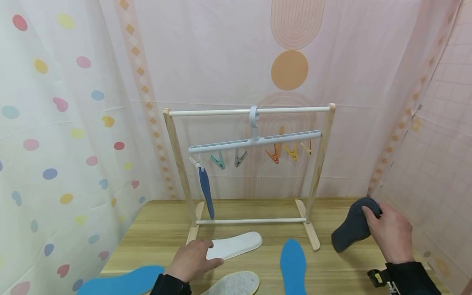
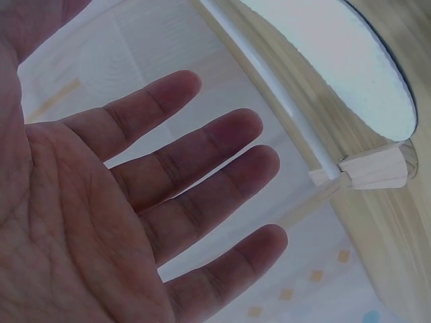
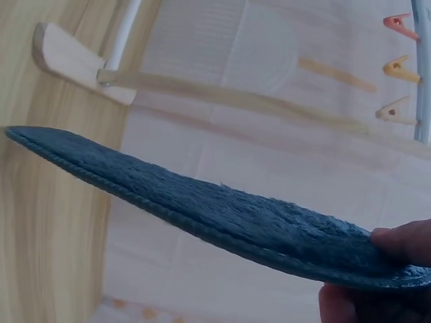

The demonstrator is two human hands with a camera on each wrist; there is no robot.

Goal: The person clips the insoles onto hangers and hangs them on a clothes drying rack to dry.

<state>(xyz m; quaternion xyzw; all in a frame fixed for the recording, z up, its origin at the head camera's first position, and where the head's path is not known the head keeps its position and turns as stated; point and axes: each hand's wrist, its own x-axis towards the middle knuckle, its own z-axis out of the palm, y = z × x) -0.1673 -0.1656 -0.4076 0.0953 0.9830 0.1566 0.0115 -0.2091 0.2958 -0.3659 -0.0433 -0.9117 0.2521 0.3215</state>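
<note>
"Dark insole: where do you have it?"

"Raised toward the surface's far right corner, outside the rack. My right hand pinches it near its upper end, thumb on the face toward me; the rest slants down unsupported."

"And your left hand?"

"Spread, fingers apart and nearly straight, at the near end of the white insole. I can't tell whether it touches."

"What lies further out?"

"One blue insole by the surface's left edge, a grey insole and a second blue insole toward the near edge. Above, a hanger hooks over the rack's top bar, and a white clip at its end carries a narrow blue piece, probably another insole seen almost edge-on."

"What might go wrong?"

"With my pinch at one end only, I'd expect the insole to swing or twist free if I moved fast, or to knock the rack's post. The hanger tilts toward its loaded end; a tug there could tip it further or slide its hook. My sleeve might also nudge the grey one."

"What can't you make out?"

"Most of my right fingers, behind the insole; whether its lower tip meets the surface; the covered end of the white one. The three nearest insoles are cut off below, along with the surface's near edge."
</note>
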